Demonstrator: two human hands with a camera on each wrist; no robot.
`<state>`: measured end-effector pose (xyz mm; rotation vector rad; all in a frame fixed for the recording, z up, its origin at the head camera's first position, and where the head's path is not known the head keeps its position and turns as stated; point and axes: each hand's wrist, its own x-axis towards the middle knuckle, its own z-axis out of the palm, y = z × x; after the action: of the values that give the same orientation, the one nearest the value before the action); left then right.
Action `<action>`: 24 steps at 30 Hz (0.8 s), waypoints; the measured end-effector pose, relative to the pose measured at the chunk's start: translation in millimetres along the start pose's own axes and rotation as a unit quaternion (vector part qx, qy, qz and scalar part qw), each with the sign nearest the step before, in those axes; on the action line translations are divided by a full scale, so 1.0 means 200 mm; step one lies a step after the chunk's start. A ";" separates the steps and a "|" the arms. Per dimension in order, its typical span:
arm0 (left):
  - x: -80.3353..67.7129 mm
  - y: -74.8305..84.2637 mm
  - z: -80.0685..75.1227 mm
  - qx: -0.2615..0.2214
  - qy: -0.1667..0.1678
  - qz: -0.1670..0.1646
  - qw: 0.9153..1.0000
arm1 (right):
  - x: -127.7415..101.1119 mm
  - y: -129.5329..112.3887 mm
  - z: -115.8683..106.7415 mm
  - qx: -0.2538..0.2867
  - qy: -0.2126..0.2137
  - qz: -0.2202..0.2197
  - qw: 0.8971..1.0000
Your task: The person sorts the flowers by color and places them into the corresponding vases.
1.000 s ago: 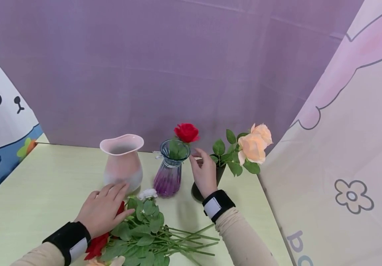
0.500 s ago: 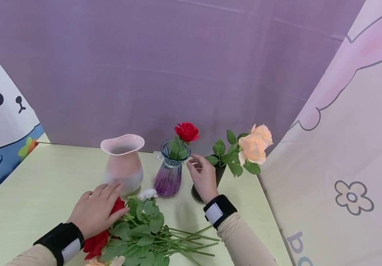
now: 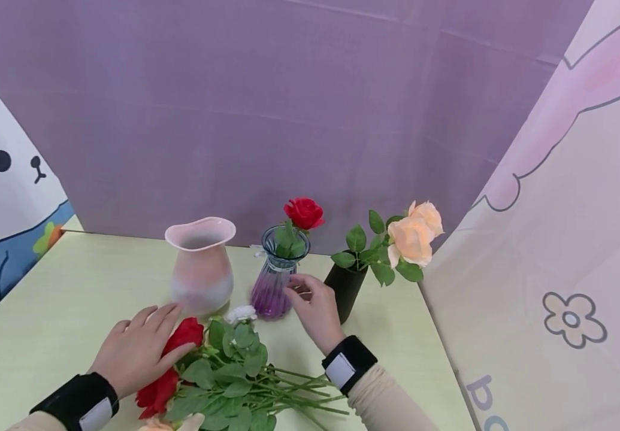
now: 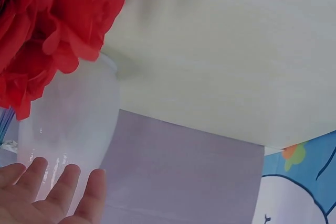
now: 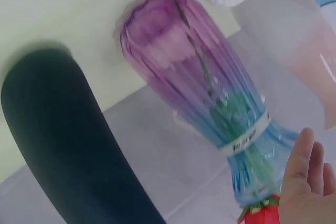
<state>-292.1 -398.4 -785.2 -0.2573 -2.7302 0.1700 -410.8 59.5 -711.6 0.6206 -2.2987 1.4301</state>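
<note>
Stems (image 3: pixel 299 389) lie flat, blooms toward left hand (image 3: pixel 137 353).

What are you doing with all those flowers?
A person is sorting roses at a pale green table. The left hand rests on a red rose in the bunch of flowers lying on the table. The right hand reaches between the purple glass vase, which holds one red rose, and the black vase with peach roses. The pink vase stands with no flowers showing.
</note>
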 end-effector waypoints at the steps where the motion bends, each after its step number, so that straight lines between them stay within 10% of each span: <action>1: -0.01 -0.01 0.01 0.001 0.000 -0.001 1.000 | -0.03 0.00 0.02 0.002 -0.007 0.000 1.000; 16: -0.20 -0.05 0.15 0.004 -0.037 -0.045 0.998 | -0.47 0.21 0.30 -0.052 -0.138 0.021 0.989; 24: -0.16 0.24 -0.72 -0.047 -0.132 -0.045 0.989 | -0.70 0.40 0.45 -0.074 -0.226 0.042 0.970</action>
<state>-198.9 -346.0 -673.6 -0.1460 -3.0101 0.0534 -343.0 33.4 -881.3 0.8869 -2.7803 1.2339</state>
